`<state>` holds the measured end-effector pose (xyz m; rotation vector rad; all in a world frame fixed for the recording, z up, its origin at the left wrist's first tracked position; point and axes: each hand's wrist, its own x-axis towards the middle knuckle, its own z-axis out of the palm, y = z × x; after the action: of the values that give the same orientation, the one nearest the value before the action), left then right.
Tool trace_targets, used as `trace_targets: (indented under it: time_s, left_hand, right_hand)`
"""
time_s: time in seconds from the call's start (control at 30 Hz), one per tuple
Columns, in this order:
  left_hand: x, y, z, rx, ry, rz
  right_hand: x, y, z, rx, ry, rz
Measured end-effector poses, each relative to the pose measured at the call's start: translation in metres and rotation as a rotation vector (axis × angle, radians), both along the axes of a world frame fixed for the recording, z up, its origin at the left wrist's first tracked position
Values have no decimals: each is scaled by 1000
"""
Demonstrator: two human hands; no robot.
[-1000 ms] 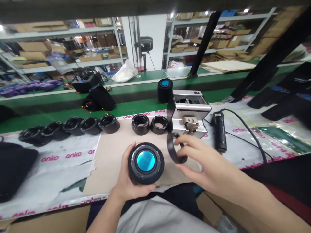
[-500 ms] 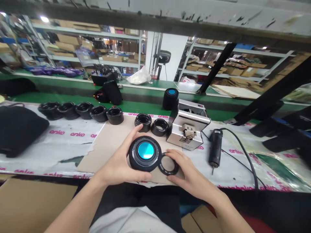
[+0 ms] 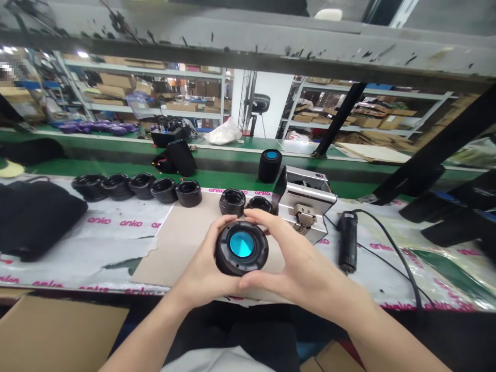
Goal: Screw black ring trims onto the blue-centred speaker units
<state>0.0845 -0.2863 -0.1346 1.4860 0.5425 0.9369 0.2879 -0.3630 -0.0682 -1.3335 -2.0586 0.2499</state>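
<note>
Fingers (image 3: 267,219) closed round a black cylinder (image 3: 242,245)

I hold it over the cardboard (image 3: 174,248), left hand (image 3: 201,274) gripping its left side, right hand (image 3: 298,256) spanning its rim (image 3: 262,252) with fingers and thumb. I'd judge it stiff and fairly weighty, the rim slippery; best held by the sides, off the markable blue disc (image 3: 242,244).
</note>
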Motion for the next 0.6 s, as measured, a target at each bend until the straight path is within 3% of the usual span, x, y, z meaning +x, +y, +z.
trace_targets:
  time_s: [0.23,0.4,0.6]
  left_hand:
    - [2,-4,-1,-72,-10,12]
    - [0,-2,-2,-105,24,-19]
    - [0,-2,-4,-68,17,24]
  right_hand:
    - [10,3,-5,-61,24,54]
    - [12,7,0,-53,123,76]
    - [14,15,9,-99,-7,116]
